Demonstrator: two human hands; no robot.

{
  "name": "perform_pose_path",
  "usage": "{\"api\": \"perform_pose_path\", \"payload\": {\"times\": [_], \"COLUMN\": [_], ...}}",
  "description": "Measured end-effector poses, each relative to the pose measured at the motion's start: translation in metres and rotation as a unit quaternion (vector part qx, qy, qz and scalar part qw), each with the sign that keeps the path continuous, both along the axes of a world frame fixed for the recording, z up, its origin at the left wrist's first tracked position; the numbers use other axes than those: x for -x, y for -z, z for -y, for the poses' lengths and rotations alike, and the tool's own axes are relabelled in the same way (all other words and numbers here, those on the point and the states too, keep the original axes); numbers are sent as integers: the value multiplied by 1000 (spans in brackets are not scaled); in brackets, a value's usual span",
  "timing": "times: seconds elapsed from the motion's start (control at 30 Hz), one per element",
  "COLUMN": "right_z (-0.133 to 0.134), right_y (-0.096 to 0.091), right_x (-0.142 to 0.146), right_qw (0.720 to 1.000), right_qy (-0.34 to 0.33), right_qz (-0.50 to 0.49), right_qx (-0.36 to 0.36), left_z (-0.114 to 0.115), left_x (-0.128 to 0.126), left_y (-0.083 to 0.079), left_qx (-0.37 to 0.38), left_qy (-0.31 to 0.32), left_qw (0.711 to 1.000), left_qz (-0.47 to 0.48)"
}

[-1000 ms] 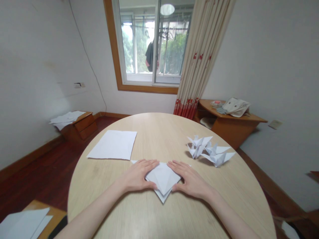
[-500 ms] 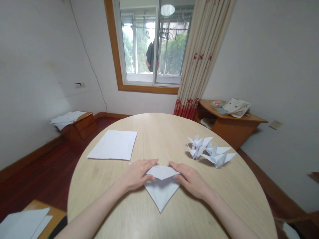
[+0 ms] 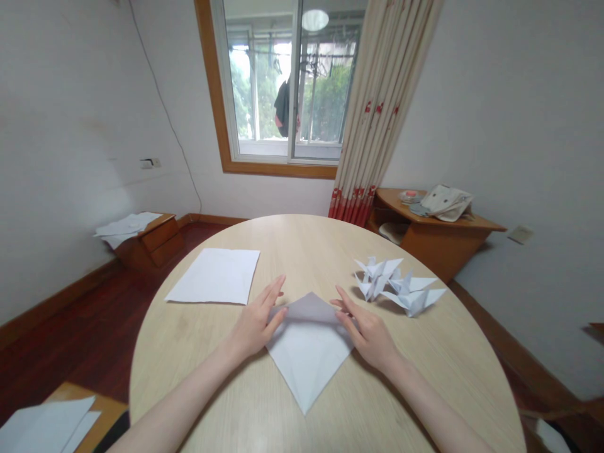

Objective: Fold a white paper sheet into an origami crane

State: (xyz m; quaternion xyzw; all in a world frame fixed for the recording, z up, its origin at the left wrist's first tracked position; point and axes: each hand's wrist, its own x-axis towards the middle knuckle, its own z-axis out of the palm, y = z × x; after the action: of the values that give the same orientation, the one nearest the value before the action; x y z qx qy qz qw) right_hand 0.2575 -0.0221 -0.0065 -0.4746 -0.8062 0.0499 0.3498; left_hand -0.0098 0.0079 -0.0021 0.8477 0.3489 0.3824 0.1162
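A white folded paper (image 3: 306,352) lies in a diamond shape on the round wooden table (image 3: 302,251), its near corner pointing at me. The far flap stands raised between my hands. My left hand (image 3: 257,321) pinches the flap's left edge with thumb and fingers, the other fingers stretched out. My right hand (image 3: 365,327) pinches the flap's right edge in the same way.
A flat white sheet (image 3: 214,275) lies at the left of the table. Finished white paper cranes (image 3: 396,286) sit at the right. A low wooden cabinet (image 3: 151,236) with papers stands by the left wall, a corner desk (image 3: 434,233) by the curtain.
The paper was pressed flat under both hands. Its upper layer has since been unfolded and lifted away from me, so the shape is now larger and the far flap stands up.
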Motion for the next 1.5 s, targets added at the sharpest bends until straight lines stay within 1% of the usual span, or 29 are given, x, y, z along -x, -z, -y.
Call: {"api": "perform_pose_path", "payload": {"times": [0.17, 0.3, 0.4, 0.53, 0.67, 0.83, 1.0, 1.23, 1.37, 1.43, 1.5], "right_z": [-1, -3, -3, -4, -5, -7, -7, -2, 2, 3, 5], "right_y": [0, 2, 3, 3, 4, 6, 6, 0, -3, -4, -4], "right_x": [1, 0, 0, -1, -1, 0, 2, 6, 8, 10, 11], "right_qw": [998, 995, 995, 996, 996, 995, 995, 995, 993, 991, 990], "right_qy": [22, 18, 14, 4, 12, 38, 35, -12, -68, -79, -77], "right_qz": [-12, -17, -7, 25, 45, 77, 88, 86, 94, 104, 114], "right_qx": [-57, -97, -94, -86, -76, -44, -41, -57, -4, 25, 42], "left_z": [-2, -2, -2, -2, -4, -8, -10, -8, -10, -12, -12], "left_x": [0, 1, 1, 2, 3, 3, 1, -4, -1, 0, 0], "left_y": [0, -1, 0, 2, 2, 5, 12, 18, 22, 24, 25], "left_qx": [-47, -92, -109, -106, -121, -96, -65, -56, -38, -23, -5], "left_qy": [-40, -49, -54, -46, -59, -80, -72, -72, -53, -39, -27], "left_qw": [997, 992, 991, 993, 991, 991, 993, 989, 986, 985, 983], "left_qz": [42, 64, 60, 31, 4, -37, -64, -117, -151, -169, -182]}}
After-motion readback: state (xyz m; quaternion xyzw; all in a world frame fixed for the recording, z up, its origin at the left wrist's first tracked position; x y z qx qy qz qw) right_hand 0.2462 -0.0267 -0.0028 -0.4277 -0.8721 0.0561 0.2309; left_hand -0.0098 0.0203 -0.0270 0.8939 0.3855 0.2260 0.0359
